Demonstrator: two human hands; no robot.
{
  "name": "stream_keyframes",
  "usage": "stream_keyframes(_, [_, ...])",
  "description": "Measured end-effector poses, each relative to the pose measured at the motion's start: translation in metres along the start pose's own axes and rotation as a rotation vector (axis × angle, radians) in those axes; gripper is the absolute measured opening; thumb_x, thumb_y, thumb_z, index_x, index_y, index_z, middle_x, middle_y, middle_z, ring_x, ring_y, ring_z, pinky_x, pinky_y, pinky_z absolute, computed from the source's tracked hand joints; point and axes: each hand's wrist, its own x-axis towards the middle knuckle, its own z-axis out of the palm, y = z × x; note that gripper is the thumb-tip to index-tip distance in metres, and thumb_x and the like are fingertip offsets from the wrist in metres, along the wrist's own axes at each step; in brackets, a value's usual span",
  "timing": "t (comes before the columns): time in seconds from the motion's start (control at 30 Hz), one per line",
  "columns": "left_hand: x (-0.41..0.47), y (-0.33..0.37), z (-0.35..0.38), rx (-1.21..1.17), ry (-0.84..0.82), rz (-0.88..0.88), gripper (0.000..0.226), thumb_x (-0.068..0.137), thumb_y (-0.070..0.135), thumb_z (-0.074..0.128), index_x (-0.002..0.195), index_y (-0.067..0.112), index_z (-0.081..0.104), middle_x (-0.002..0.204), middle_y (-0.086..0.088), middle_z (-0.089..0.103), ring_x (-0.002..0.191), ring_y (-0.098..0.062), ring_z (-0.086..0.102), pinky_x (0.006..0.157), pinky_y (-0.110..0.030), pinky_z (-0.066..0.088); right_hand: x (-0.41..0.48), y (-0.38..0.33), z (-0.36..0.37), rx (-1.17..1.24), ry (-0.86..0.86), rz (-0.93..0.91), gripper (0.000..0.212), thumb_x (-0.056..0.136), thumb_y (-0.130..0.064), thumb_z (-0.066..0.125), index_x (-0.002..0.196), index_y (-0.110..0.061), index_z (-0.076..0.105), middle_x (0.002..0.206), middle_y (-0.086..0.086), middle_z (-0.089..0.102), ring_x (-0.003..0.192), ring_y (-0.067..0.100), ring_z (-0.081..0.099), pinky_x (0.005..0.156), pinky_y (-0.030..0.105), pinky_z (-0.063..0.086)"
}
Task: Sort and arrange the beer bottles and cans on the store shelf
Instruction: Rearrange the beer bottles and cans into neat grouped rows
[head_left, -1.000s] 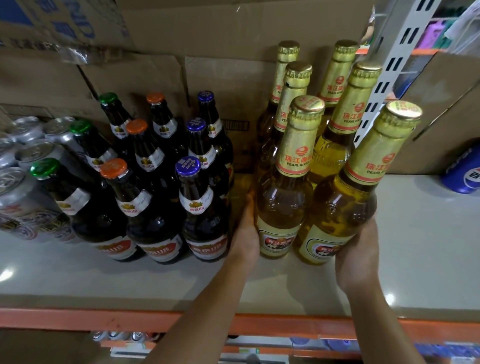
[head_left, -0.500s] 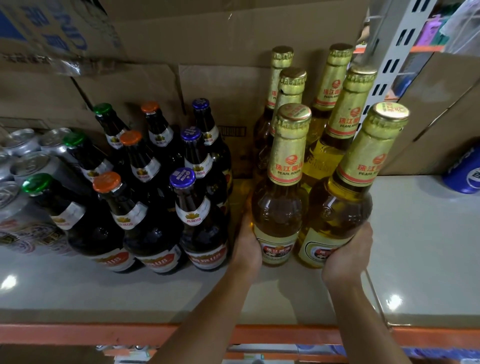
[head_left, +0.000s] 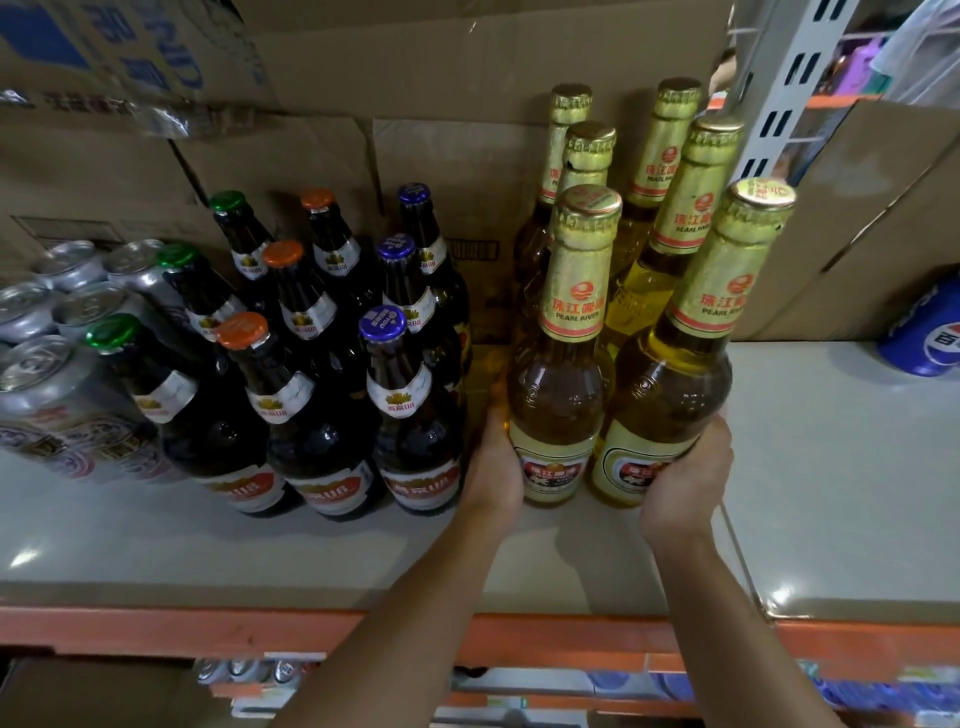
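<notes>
Several gold-foiled Pearl River bottles stand in two rows on the pale shelf (head_left: 831, 467). My left hand (head_left: 493, 467) presses the left side of the front left golden bottle (head_left: 558, 395). My right hand (head_left: 685, 478) wraps the lower right of the front right golden bottle (head_left: 670, 395). To the left stand dark bottles (head_left: 317, 415) in three rows, with green, orange and blue caps. Silver cans (head_left: 47, 384) sit at the far left.
Cardboard boxes (head_left: 415, 130) fill the back of the shelf. A blue Pepsi can (head_left: 924, 338) lies at the far right. A white slotted upright (head_left: 789, 93) rises behind the golden bottles. The orange shelf edge (head_left: 571, 639) runs along the front.
Both hands stay on the two front golden bottles. The group sits slightly nearer the dark bottles, and the view has shifted a little.
</notes>
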Motion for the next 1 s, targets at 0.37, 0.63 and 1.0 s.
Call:
stream_keyframes(0.37, [-0.010, -0.004, 0.009, -0.064, 0.109, -0.091, 0.075, 0.079, 0.079, 0.038, 0.138, 0.033, 0.049, 0.129, 0.001, 0.061, 0.123, -0.023, 0.055, 0.109, -0.051, 0.039, 0.003, -0.001, -0.003, 0.004, -0.068, 0.120, 0.047, 0.106, -0.036, 0.024, 0.091, -0.034, 0.068, 0.081, -0.012, 0.072, 0.086, 0.008, 0.066, 0.080, 0.029, 0.051])
stream_keyframes(0.63, [-0.009, -0.008, 0.007, -0.068, 0.093, -0.105, 0.088, 0.067, 0.085, 0.038, 0.138, 0.035, 0.049, 0.133, -0.001, 0.061, 0.124, -0.023, 0.055, 0.109, -0.051, 0.039, 0.005, -0.004, -0.005, -0.031, -0.102, 0.165, 0.045, 0.105, -0.038, 0.022, 0.098, -0.026, 0.065, 0.084, -0.005, 0.070, 0.077, 0.004, 0.068, 0.065, 0.020, 0.052])
stream_keyframes(1.0, [-0.002, -0.014, 0.006, -0.041, 0.095, -0.111, 0.096, 0.058, 0.089, 0.035, 0.136, 0.035, 0.050, 0.134, -0.002, 0.060, 0.126, -0.024, 0.053, 0.109, -0.053, 0.037, 0.004, -0.010, -0.003, -0.063, -0.115, 0.177, 0.043, 0.105, -0.039, 0.022, 0.097, -0.031, 0.064, 0.090, -0.003, 0.068, 0.084, 0.008, 0.063, 0.072, 0.026, 0.049])
